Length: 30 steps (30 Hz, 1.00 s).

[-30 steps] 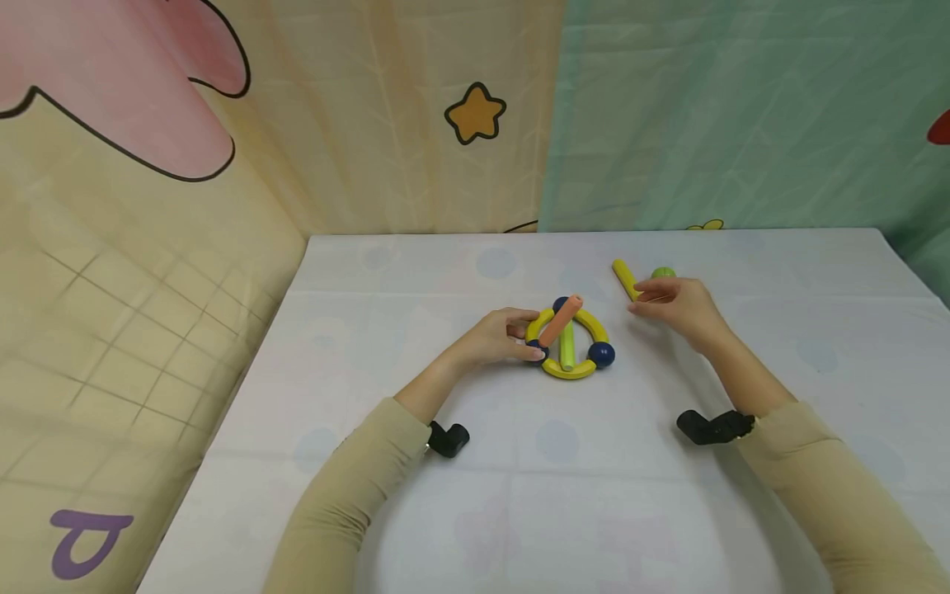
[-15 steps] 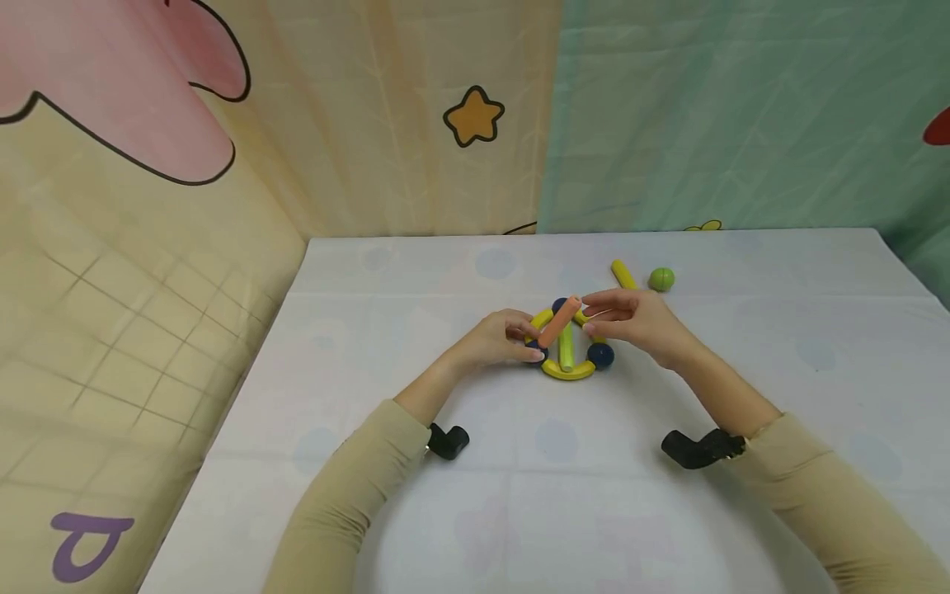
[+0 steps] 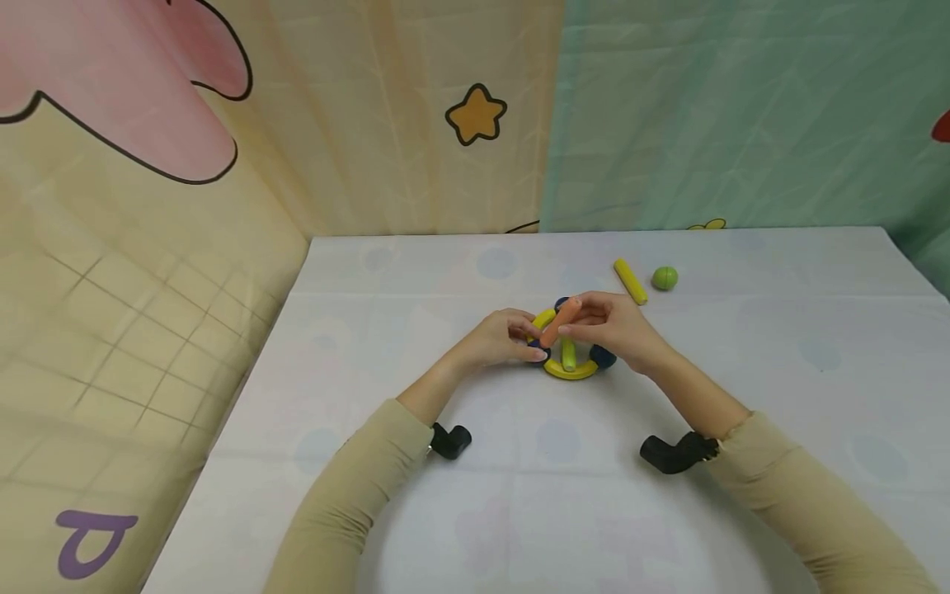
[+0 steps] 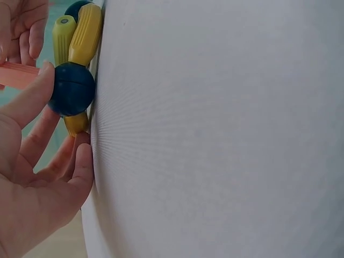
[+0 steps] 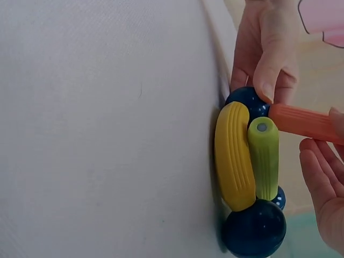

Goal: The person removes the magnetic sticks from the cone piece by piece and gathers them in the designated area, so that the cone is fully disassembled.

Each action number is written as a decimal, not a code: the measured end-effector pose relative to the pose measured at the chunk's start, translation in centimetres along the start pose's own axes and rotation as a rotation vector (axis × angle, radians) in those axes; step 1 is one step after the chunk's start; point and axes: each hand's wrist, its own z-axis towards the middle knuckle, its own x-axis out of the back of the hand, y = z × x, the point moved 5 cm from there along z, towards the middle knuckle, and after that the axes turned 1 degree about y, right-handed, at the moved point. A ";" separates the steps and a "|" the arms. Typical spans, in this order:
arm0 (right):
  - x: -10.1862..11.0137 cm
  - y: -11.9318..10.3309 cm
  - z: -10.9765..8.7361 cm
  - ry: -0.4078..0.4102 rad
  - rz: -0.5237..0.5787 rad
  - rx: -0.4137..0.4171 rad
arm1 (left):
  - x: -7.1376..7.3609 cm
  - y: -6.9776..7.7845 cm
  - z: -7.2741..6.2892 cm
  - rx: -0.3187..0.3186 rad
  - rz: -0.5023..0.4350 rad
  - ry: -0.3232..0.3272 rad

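My left hand (image 3: 500, 338) grips the left blue ball (image 4: 74, 90) of a ring, its thumb on the ball and its fingers around the ball's far side. The ring joins several blue balls with curved yellow rods (image 5: 235, 156) and lies flat on the table. A ribbed orange rod (image 3: 562, 320) slants up from the gripped ball. With thumb and fingers my right hand (image 3: 619, 332) pinches that rod near its upper end. A light green rod (image 5: 264, 161) also stands on the ring, from the far ball, which my right hand partly covers in the head view.
Behind the right hand, a loose straight yellow rod (image 3: 630, 280) and a green ball (image 3: 665, 278) lie on the white-covered table (image 3: 475, 495). Printed curtains (image 3: 416, 165) hang along the table's back and left edges.
My right hand has moved left from beside the loose yellow rod and green ball to the orange rod and now pinches it. The left hand and the ring have stayed in place.
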 end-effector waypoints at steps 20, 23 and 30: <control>-1.8 -1.6 -0.6 -0.007 -0.169 0.232 | 0.2 0.2 0.0 0.016 0.066 -0.005; -2.0 -1.9 -0.6 -0.023 -0.142 0.267 | 0.3 0.2 0.1 0.024 0.061 -0.007; -1.4 -3.8 -0.4 0.029 -0.068 0.314 | 0.3 0.3 0.1 0.030 0.025 -0.016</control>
